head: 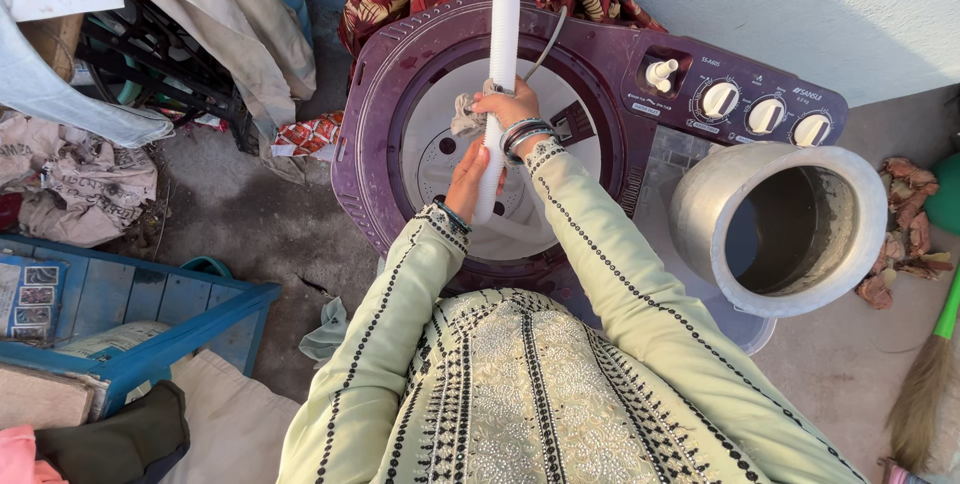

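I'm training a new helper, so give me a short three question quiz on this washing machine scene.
1. True or false: both hands grip the white hose.
2. What stands on the washing machine beside the knobs? A) metal pot B) plastic bucket C) basket
3. What does the right hand press against the hose?

Key:
1. True; the left hand holds it lower down.
2. A, the metal pot.
3. A small cloth.

Soft, even daylight, sharp focus, mild wide-angle bending at edges, faint shadows.
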